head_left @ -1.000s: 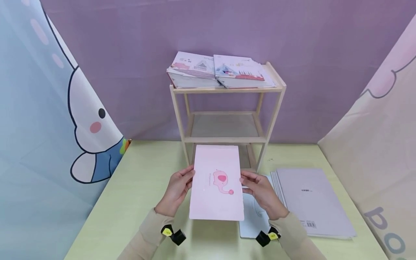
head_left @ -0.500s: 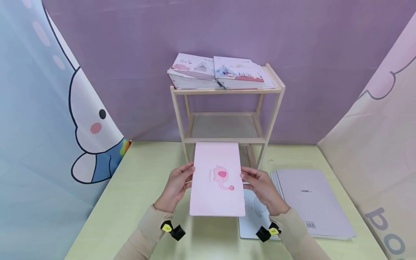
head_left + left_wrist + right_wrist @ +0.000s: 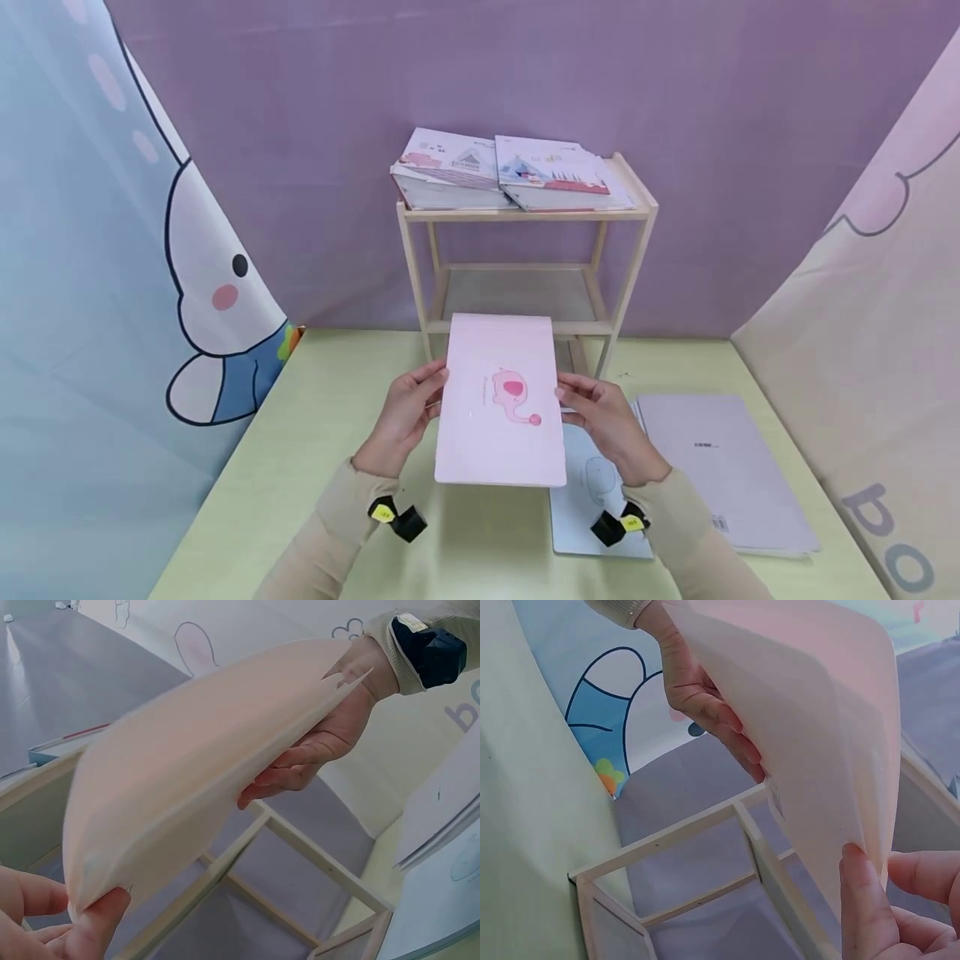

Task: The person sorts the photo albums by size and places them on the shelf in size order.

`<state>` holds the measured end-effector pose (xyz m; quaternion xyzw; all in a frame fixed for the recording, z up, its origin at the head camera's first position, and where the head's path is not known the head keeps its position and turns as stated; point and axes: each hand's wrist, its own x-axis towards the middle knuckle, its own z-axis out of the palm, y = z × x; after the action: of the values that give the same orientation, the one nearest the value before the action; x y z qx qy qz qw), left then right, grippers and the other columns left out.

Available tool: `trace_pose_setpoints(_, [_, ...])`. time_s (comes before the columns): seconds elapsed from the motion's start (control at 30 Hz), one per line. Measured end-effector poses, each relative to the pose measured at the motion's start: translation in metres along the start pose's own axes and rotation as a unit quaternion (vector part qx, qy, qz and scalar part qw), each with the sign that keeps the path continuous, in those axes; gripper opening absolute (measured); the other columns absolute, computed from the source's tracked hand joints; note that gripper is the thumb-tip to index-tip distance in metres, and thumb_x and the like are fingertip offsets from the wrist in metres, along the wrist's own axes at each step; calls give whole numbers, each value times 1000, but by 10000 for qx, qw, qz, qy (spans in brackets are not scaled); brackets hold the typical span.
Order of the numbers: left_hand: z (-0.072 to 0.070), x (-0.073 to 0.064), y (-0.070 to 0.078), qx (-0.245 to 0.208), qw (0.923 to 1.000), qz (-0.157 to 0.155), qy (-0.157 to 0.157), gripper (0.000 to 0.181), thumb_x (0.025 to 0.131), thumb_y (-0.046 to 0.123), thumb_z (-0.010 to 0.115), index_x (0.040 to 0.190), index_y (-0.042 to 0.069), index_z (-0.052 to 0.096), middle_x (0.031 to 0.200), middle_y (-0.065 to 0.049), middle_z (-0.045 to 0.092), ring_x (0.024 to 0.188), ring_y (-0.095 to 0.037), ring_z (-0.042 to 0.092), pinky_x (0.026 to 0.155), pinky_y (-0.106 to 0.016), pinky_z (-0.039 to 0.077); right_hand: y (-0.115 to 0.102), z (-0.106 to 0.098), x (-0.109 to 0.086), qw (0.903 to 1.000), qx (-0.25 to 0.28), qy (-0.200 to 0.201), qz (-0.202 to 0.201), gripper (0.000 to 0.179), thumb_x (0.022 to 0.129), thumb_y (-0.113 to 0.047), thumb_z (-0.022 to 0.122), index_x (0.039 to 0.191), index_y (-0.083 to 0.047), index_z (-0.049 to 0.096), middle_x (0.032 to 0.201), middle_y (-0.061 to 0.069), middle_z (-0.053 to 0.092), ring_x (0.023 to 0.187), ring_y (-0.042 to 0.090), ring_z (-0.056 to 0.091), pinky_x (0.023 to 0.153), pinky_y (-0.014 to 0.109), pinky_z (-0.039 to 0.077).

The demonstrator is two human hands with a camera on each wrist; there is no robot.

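Note:
A pink notebook (image 3: 472, 433) with an elephant printed on its cover is held up above the table, in front of the shelf. My left hand (image 3: 399, 417) pinches its left edge between thumb and fingers. On the opposite edge, my right hand (image 3: 611, 427) grips it the same way. The left wrist view shows the notebook's (image 3: 187, 750) soft cover bowing a little, with the left thumb and fingers at its near corner. From the right wrist, the underside of the notebook (image 3: 802, 735) shows, with the fingers of both hands reaching beneath it.
A wooden three-tier shelf (image 3: 517, 327) stands at the back, with picture-covered books (image 3: 551, 167) stacked on top. A pale blue notebook (image 3: 577, 508) lies under my right hand, beside a stack of grey notebooks (image 3: 723, 467). Purple cloth (image 3: 750, 167) hangs behind.
Both hands have carried the pink notebook slightly up and forward toward the shelf, where it now overlaps the middle tier's front rail. The head view has tilted up a little.

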<state>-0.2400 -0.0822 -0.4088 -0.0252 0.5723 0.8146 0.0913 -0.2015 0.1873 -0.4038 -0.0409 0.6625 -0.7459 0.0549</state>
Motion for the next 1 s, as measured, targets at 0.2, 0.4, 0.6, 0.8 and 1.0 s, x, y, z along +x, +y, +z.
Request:
trace_pose_setpoints(0.2, [5, 4, 11, -15, 10000, 74, 33, 37, 96, 5, 51, 131, -5, 50, 86, 2, 66, 66, -6, 57, 51, -14, 46, -9, -1, 6, 9998, -123, -57, -138, 43, 94, -5, 55, 131, 15, 43, 101, -3, 66, 84, 10, 66, 75, 25, 55])
trace_pose_setpoints(0.4, [8, 13, 20, -104, 9999, 80, 75, 38, 95, 5, 53, 131, -6, 49, 82, 2, 65, 64, -6, 55, 49, -14, 43, -20, 0, 14, 9995, -265, -32, -139, 42, 95, -7, 55, 130, 13, 46, 104, -1, 65, 85, 10, 66, 75, 26, 55])
trace_pose_setpoints(0.6, [10, 23, 28, -91, 9999, 110, 74, 38, 95, 5, 53, 131, -7, 48, 78, 3, 64, 63, -6, 55, 49, -13, 42, -27, 0, 27, 9989, -413, -29, -214, 40, 95, -9, 54, 129, 12, 47, 105, 2, 64, 85, 11, 65, 74, 28, 56])
trace_pose_setpoints(0.8, [12, 32, 34, -12, 9999, 77, 88, 37, 95, 5, 52, 131, -6, 49, 79, 2, 64, 64, -6, 55, 50, -14, 43, -31, -1, 39, 9993, -373, -31, -69, 40, 95, -9, 54, 130, 11, 47, 101, 0, 63, 87, 11, 64, 76, 27, 55])
trace_pose_setpoints(1.0, [14, 40, 43, 156, 9998, 2, 113, 38, 95, 3, 51, 133, -6, 47, 85, 2, 62, 69, -5, 57, 58, -13, 48, -35, -1, 52, 9985, -546, 44, -59, 37, 96, -6, 51, 129, 12, 47, 106, 9, 62, 87, 12, 63, 75, 26, 55])
